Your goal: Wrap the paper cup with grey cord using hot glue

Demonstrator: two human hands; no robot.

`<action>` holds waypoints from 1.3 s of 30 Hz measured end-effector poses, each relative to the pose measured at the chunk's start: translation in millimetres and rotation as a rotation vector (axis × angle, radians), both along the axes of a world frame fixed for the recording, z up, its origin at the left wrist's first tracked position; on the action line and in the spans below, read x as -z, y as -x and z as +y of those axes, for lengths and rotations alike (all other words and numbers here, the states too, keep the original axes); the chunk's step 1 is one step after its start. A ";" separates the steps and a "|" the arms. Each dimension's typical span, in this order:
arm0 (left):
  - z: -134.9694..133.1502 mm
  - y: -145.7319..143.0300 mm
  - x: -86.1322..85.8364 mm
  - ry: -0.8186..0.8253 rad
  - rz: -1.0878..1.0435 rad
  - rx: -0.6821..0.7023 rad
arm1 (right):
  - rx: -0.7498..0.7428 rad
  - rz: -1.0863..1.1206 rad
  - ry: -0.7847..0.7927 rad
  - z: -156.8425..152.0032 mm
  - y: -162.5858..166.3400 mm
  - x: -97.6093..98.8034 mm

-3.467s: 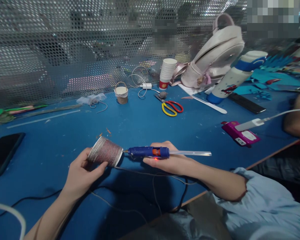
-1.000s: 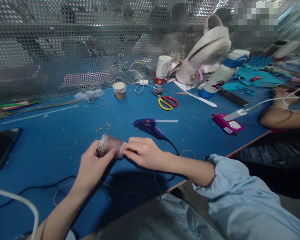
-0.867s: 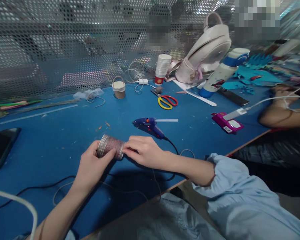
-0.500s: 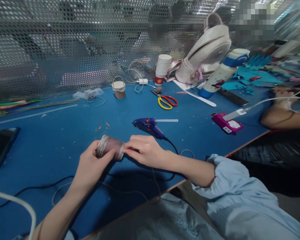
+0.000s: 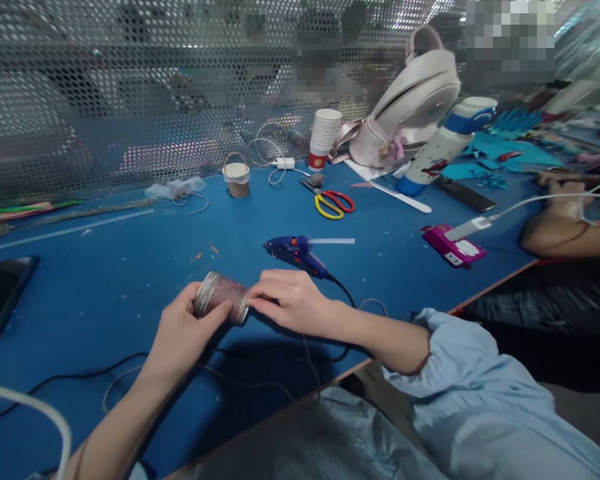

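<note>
My left hand grips a cord-wrapped cup, held on its side just above the blue table. My right hand presses its fingertips against the cup's right rim, pinching the cord there. A blue glue gun with a clear glue stick lies on the table just behind my right hand; its black cable runs under my wrist.
Scissors, a stack of paper cups, a small cord basket, a pink bag and a bottle stand at the back. A phone lies left. Another person's arm rests at the right near a pink device.
The glue gun, earlier in my right hand at the cup's rim, now lies on the table. My right hand has moved to the rim; over the last second almost nothing moved.
</note>
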State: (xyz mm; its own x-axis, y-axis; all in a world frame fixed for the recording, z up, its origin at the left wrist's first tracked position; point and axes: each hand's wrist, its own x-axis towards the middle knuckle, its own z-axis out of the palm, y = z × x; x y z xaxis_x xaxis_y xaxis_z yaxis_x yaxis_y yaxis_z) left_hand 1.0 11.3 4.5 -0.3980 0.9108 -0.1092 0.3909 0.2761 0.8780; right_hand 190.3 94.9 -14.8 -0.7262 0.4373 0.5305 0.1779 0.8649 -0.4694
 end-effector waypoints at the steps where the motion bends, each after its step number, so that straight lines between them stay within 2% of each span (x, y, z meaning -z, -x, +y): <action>1: 0.1 0.0 0.8 -0.001 -0.003 0.003 | -0.004 -0.004 -0.009 -0.4 0.5 0.1; 7: 0.3 0.6 5.1 0.016 -0.030 0.008 | 0.014 -0.016 -0.020 0.1 0.7 0.6; 17: -1.7 0.9 2.8 0.028 -0.066 0.001 | 0.003 0.022 -0.022 2.7 -1.9 0.2; 31: 0.1 4.4 6.9 -0.012 -0.111 0.025 | 0.052 -0.008 0.008 6.4 -5.1 -0.3; 39: 0.6 2.4 3.6 -0.032 -0.111 0.024 | 0.042 0.033 0.005 6.2 -5.0 -0.5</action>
